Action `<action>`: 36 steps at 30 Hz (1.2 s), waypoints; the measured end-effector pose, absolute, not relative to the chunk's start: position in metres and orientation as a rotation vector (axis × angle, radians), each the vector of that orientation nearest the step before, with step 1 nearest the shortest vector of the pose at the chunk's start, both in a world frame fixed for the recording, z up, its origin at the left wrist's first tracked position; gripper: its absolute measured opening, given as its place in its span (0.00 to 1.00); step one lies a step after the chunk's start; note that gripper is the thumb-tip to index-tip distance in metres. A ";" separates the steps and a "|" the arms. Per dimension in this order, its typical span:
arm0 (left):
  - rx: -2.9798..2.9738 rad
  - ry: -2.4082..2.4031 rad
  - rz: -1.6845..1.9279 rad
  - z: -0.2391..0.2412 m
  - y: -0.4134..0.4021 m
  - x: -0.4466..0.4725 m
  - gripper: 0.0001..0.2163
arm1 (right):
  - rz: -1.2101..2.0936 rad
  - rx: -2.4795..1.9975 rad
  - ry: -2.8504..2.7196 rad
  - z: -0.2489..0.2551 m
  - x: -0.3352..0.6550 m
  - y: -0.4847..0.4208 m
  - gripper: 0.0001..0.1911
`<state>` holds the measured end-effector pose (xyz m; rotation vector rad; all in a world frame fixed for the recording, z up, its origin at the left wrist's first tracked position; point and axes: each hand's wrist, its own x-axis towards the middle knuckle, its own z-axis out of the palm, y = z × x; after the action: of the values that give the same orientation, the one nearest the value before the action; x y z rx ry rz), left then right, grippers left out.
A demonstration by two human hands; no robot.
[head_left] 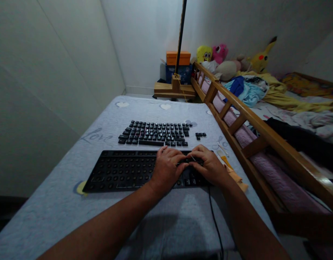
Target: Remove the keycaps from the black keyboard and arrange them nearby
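A black keyboard (123,169) lies across the cloth-covered table, most of its left side bare of keycaps, while some caps remain at its lower right. Over its right part, my left hand (167,164) is closed with thumb and fingertips pinched together. My right hand (206,162) is also closed, meeting the left at the fingertips. A thin, light metal piece (192,157) sticks out between my right fingers; its full shape is hidden. Whatever my left fingers pinch is too small to name. Removed black keycaps (155,133) sit in ordered rows behind the keyboard, with a small arrow-key group (200,135) apart on the right.
An orange-tan cloth (235,177) and a slim white stick (223,148) lie right of the keyboard. The keyboard's black cable (215,220) runs off the front edge. A wooden bed rail (242,115) borders the table's right side; a pale wall (60,72) stands left.
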<state>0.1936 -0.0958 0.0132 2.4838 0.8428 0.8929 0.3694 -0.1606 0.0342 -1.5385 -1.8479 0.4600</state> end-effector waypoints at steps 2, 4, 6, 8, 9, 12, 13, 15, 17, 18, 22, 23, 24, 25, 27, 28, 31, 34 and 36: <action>2.483 0.838 0.884 0.013 -0.096 0.194 0.05 | 0.458 -1.550 -1.854 0.034 0.370 -0.161 0.10; 2.490 0.853 0.866 0.012 -0.097 0.194 0.06 | 0.441 -1.574 -1.863 0.036 0.373 -0.161 0.08; 2.504 0.884 0.852 0.012 -0.098 0.194 0.11 | 0.396 -1.621 -1.866 0.040 0.383 -0.157 0.07; 2.524 0.906 0.835 0.011 -0.099 0.194 0.15 | 0.313 -1.695 -1.855 0.042 0.400 -0.149 0.07; 2.535 0.910 0.825 0.011 -0.099 0.194 0.16 | 0.263 -1.744 -1.838 0.042 0.411 -0.144 0.07; 2.566 0.913 0.778 0.011 -0.099 0.194 0.15 | 0.108 -1.916 -1.759 0.036 0.443 -0.123 0.05; 2.575 0.914 0.762 0.011 -0.099 0.194 0.14 | 0.071 -1.968 -1.742 0.032 0.452 -0.116 0.06; 2.592 0.917 0.728 0.010 -0.099 0.194 0.14 | 0.021 -2.090 -1.711 0.023 0.466 -0.104 0.07; 2.609 0.917 0.698 0.009 -0.100 0.194 0.14 | 0.000 -2.165 -1.697 0.014 0.474 -0.097 0.08; 2.619 0.914 0.687 0.008 -0.100 0.194 0.14 | -0.004 -2.182 -1.694 0.010 0.476 -0.094 0.08; 2.657 0.885 0.672 0.006 -0.101 0.194 0.12 | -0.011 -2.206 -1.687 -0.001 0.476 -0.090 0.10; 2.661 0.883 0.672 0.006 -0.102 0.194 0.12 | -0.013 -2.214 -1.686 -0.003 0.476 -0.090 0.10; 2.664 0.884 0.669 0.006 -0.102 0.194 0.12 | -0.014 -2.221 -1.685 -0.004 0.475 -0.090 0.10; 2.665 0.887 0.667 0.007 -0.102 0.194 0.12 | -0.016 -2.227 -1.684 -0.005 0.475 -0.090 0.09; 2.667 0.895 0.657 0.008 -0.102 0.194 0.11 | -0.022 -2.239 -1.678 -0.006 0.474 -0.090 0.09; 2.669 0.896 0.651 0.008 -0.102 0.194 0.11 | -0.025 -2.244 -1.675 -0.007 0.474 -0.089 0.10; 2.681 0.893 0.640 0.009 -0.102 0.194 0.11 | -0.025 -2.255 -1.670 -0.007 0.474 -0.088 0.10; 2.695 0.893 0.631 0.009 -0.102 0.194 0.11 | -0.015 -2.260 -1.668 -0.008 0.474 -0.087 0.11; 2.701 0.897 0.622 0.009 -0.103 0.194 0.11 | -0.007 -2.262 -1.666 -0.008 0.474 -0.087 0.11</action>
<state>0.1941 -0.1025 0.0095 2.7014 0.8974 0.6219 0.4740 -0.0870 -0.0083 -2.2623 -1.6663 -0.0069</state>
